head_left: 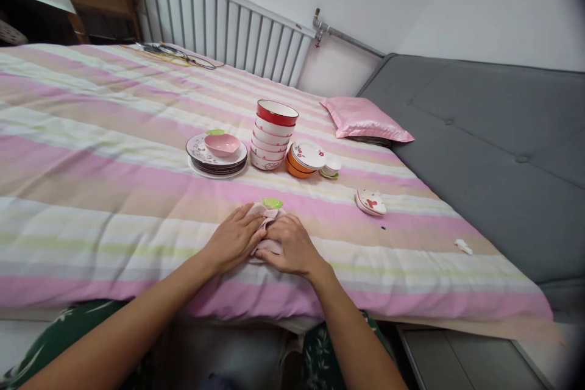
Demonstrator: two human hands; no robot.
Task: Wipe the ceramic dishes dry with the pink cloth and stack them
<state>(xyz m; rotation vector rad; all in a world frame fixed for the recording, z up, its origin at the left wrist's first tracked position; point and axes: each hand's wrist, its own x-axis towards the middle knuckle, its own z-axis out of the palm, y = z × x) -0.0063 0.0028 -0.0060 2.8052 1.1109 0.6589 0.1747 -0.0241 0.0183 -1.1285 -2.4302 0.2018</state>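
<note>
Both my hands rest together on the striped bedspread (114, 152) near its front edge. My left hand (234, 239) and my right hand (292, 248) are closed around a small pink strawberry-shaped dish (266, 219) with a green leaf tip; the fingers hide most of it. Beyond them stands a stack of plates (216, 164) with a pink bowl (222, 144) on top, a tall stack of red-and-white bowls (273, 134), and an orange bowl (298, 168) covered by a small floral plate (308, 154).
A small cup (331, 167) sits beside the orange bowl, and a red-patterned dish (370, 202) lies further right. A pink pillow (364, 119) lies at the back, next to a grey sofa (493, 152). A radiator (219, 24) lines the wall.
</note>
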